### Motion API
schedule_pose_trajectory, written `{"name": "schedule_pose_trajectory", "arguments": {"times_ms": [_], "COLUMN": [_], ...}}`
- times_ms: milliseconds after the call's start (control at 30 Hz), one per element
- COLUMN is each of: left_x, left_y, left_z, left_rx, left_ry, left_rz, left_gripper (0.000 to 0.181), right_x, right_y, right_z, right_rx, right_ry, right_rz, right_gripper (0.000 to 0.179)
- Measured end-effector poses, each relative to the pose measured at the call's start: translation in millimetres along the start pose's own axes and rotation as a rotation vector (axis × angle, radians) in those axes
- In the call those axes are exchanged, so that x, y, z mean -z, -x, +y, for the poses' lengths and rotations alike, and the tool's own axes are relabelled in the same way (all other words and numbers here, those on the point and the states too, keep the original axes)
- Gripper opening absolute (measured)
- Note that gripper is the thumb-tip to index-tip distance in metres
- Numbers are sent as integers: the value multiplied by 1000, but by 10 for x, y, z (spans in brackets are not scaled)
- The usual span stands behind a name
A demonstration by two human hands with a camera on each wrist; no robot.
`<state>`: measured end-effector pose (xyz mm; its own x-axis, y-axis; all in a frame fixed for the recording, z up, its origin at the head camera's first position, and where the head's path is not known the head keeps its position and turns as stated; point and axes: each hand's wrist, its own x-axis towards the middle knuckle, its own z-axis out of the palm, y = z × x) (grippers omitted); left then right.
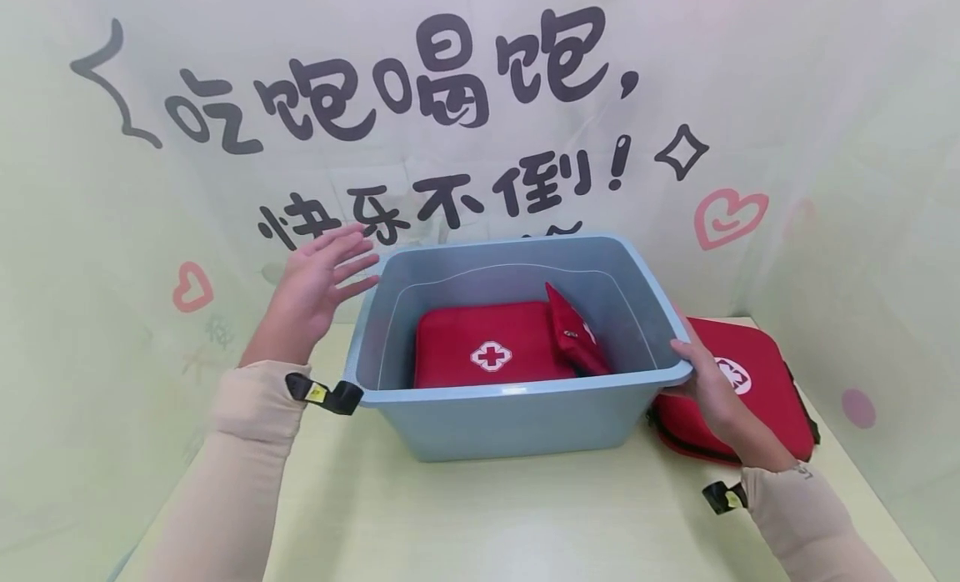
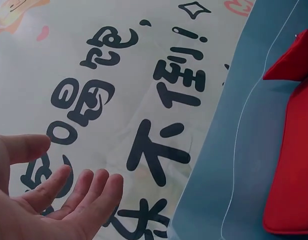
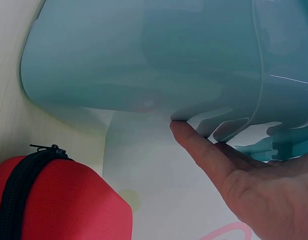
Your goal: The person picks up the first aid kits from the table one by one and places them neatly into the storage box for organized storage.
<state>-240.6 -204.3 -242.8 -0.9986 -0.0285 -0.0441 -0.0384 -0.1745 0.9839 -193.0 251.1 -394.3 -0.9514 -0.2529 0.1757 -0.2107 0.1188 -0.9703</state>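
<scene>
At pale tabletop (image 1: 465,524): big light-blue plastic bin (image 1: 513,428). Inside, flat red case with white badge (image 1: 450,336); small red pouch (image 1: 573,340) tilted at its right end. Puffy red zip case (image 1: 772,390) outside, right of bin.

Step looks like steadying or shifting bin. Right hand (image 1: 712,386) grips rim at near right corner. Left hand (image 1: 311,290) spread wide, holds nothing, near left rim. Next move seems to need left hand on rim, both sides even.
</scene>
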Motion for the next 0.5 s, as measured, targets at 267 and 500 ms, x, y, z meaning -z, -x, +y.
{"name": "schedule_pose_trajectory", "arguments": {"times_ms": [267,500], "left_x": [287,435], "left_y": [54,77], "left_z": [-36,-280], "left_rx": [-13,-51], "left_ry": [-102,-361], "left_rz": [38,70], "left_gripper": [59,63], "right_x": [-7,-11], "right_y": [2,-1], "right_z": [-8,1], "right_rx": [-10,-15], "right_ry": [-7,-6], "right_rz": [10,7], "right_gripper": [69,66]}}
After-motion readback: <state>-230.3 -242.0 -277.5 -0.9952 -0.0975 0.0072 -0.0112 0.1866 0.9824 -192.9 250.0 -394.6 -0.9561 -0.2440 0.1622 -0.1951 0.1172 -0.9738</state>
